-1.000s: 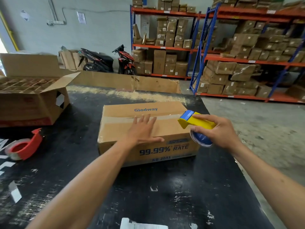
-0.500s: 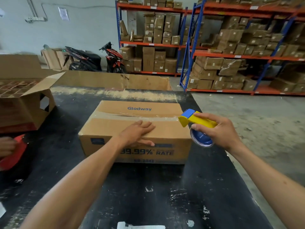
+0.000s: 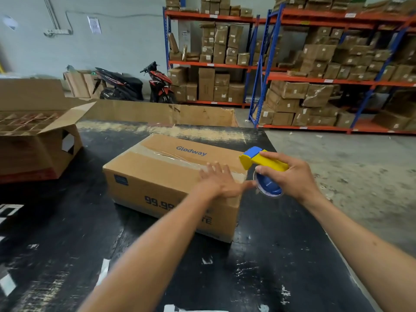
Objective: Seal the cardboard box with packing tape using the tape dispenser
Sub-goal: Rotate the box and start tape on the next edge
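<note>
A brown cardboard box (image 3: 157,176) printed "Glodway" sits on the black table (image 3: 270,266), turned at an angle. Clear tape (image 3: 177,157) runs along its top seam. My left hand (image 3: 221,182) lies flat, fingers spread, on the box's right top edge over the tape end. My right hand (image 3: 290,176) grips a yellow and blue tape dispenser (image 3: 258,161) just off the box's right end; its blue roll hangs below my fingers.
An open cardboard box (image 3: 38,149) with dividers stands at the left of the table. A flattened carton (image 3: 157,113) lies along the far edge. Shelving racks with boxes (image 3: 315,86) and two motorbikes (image 3: 135,86) stand beyond. Concrete floor is to the right.
The box has rotated on the table, its right end swinging nearer. My left hand slid from the box's middle to its right edge. The red dispenser at left is out of frame.
</note>
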A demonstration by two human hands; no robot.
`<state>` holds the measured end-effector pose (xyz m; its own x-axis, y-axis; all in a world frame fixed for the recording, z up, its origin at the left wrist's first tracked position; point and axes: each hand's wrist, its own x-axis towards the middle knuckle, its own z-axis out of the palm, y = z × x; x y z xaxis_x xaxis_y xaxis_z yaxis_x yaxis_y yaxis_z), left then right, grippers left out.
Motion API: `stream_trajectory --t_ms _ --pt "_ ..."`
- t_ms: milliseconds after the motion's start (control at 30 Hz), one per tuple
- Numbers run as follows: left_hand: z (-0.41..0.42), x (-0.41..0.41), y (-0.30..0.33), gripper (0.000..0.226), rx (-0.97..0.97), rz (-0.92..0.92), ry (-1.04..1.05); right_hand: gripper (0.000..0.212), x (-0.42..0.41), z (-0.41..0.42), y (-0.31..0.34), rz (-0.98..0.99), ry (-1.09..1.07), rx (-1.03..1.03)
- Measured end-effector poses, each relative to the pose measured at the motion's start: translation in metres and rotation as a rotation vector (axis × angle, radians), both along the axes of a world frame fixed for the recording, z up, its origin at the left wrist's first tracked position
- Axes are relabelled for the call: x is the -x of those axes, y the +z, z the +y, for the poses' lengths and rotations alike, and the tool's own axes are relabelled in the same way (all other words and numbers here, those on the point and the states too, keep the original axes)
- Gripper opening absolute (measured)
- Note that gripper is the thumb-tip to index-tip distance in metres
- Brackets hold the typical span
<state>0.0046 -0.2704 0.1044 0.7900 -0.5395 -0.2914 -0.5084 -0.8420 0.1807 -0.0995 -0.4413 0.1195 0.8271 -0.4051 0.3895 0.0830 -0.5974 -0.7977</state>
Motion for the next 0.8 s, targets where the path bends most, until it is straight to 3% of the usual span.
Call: stream_trajectory --t_ms 100,233,433,567,633,700,800 --pt "-0.025 0.013 -0.031 0.129 0.048 0.000 0.102 0.047 -0.003 -0.008 -0.011 0.068 -0.046 0.107" --pt "-0.013 0.006 -0.042 0.105 -0.049 -0.110 -0.077 0.045 0.001 -0.006 -0.042 0.115 -0.097 0.172" --pt "0.036 -0.027 -0.030 0.098 0.031 -0.023 -0.403 0.044 0.000 -0.017 -0.030 0.059 -0.138 0.067" --pt "0.066 -0.050 -0.021 0.090 0.126 0.062 -0.383 0.042 0.002 -0.016 -0.017 0.027 -0.135 -0.023" --pt "0.059 -0.045 -0.021 0.089 0.115 -0.085 -0.394 0.042 0.003 -0.013 -0.016 0.026 -0.119 -0.033" --pt "0.045 -0.035 -0.034 0.102 0.031 -0.246 -0.392 0.041 0.005 -0.010 -0.015 0.035 -0.097 -0.041" --pt "0.033 -0.031 -0.058 0.097 -0.032 -0.403 -0.371 0.041 0.008 -0.007 -0.016 0.047 -0.064 -0.030"
